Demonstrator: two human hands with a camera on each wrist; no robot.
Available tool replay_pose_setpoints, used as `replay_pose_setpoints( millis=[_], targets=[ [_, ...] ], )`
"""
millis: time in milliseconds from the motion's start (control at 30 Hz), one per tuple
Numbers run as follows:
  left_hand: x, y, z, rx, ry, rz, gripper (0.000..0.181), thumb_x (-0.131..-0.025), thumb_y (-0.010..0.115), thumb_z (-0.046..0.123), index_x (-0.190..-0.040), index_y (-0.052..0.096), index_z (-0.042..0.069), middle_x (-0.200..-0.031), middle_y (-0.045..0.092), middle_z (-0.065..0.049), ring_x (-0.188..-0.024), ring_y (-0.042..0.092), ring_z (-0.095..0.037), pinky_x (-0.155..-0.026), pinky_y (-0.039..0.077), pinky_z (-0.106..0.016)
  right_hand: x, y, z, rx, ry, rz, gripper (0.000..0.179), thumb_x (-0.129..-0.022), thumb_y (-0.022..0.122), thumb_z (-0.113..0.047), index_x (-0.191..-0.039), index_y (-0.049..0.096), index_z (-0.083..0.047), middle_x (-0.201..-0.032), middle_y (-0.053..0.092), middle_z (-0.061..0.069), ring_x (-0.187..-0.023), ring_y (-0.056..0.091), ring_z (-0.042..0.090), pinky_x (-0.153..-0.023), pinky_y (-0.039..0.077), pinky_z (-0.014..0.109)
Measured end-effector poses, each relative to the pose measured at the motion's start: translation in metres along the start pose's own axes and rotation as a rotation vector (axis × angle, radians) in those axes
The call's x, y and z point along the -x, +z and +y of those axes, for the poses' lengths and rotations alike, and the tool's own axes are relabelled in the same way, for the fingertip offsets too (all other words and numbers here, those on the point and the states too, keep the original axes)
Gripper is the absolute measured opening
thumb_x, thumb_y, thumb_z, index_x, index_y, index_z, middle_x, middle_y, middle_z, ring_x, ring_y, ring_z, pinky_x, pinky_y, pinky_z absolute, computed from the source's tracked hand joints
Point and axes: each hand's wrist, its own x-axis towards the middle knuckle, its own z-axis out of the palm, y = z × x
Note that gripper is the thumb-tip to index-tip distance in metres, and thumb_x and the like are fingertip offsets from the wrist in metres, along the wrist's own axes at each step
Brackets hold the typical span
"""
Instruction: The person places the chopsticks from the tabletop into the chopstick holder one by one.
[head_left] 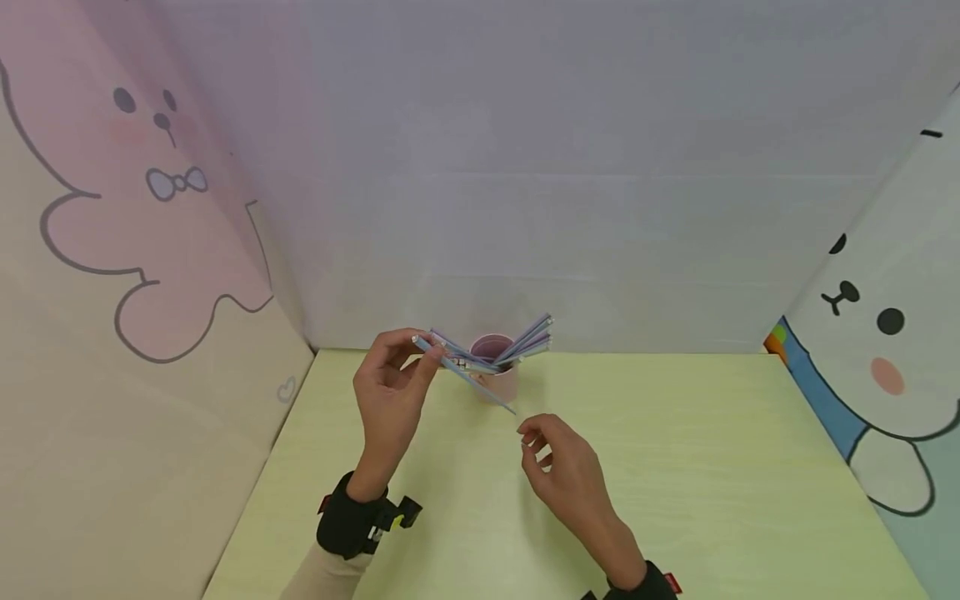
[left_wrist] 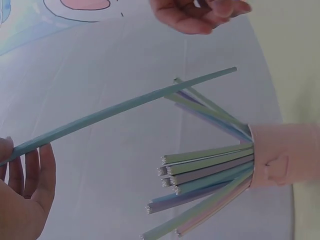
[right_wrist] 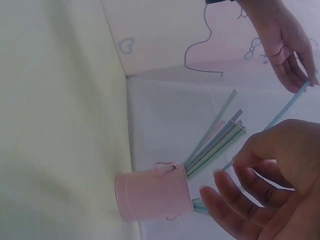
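Observation:
My left hand [head_left: 390, 383] pinches one end of a thin pale blue stick [head_left: 468, 377] between thumb and fingers. The stick slants down to the right, its far end free in the air. Just beyond that end is my right hand [head_left: 566, 471], fingers loosely bent and holding nothing. Behind the stick stands a pink cup [head_left: 501, 388], with small raised loops on its sides in the right wrist view. Several thin pastel sticks [left_wrist: 210, 172], green, blue, purple and pink, fan out of the cup. What the sticks are made of cannot be told.
The cup stands near the back edge of a pale yellow-green table [head_left: 675, 467]. A plain whitish sheet [head_left: 525, 167] hangs behind it. Cartoon-printed sheets, one with a pink figure [head_left: 187, 250], flank the table on both sides.

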Motion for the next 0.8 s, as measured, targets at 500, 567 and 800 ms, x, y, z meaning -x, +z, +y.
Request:
replay_pose_setpoints(
  millis=[500,567,800],
  targets=[
    [-0.028,-0.013,-0.01,-0.008,0.098,0.097,0.022,-0.081,0.06,-0.027,-0.102,0.055,-0.024,-0.098,0.061,-0.019,-0.088,0.064,-0.029,-0.078,0.06,-0.036,0.011,0.006,0.029,0.089,0.139,-0.016,0.024,-0.081,0.068,-0.004,-0.088,0.066,-0.027,-0.079,0.064,-0.013,-0.066,0.06,0.004,-0.051,0.054,0.022],
    [-0.026,-0.014,-0.017,-0.007,0.084,0.093,0.022,-0.082,0.06,-0.027,-0.102,0.055,-0.023,-0.099,0.06,-0.019,-0.088,0.064,-0.03,-0.078,0.06,-0.038,0.013,0.006,0.03,0.088,0.15,-0.024,0.023,-0.081,0.068,-0.005,-0.088,0.066,-0.027,-0.078,0.063,-0.012,-0.066,0.061,0.006,-0.051,0.054,0.023],
    [-0.011,-0.018,-0.044,-0.028,-0.001,0.082,0.021,-0.084,0.06,-0.024,-0.104,0.056,-0.021,-0.1,0.06,-0.021,-0.091,0.063,-0.028,-0.078,0.06,-0.033,0.016,0.009,0.036,0.098,0.163,-0.032,0.022,-0.082,0.069,-0.005,-0.089,0.067,-0.026,-0.079,0.064,-0.012,-0.065,0.061,0.006,-0.05,0.054,0.023]
  ],
)
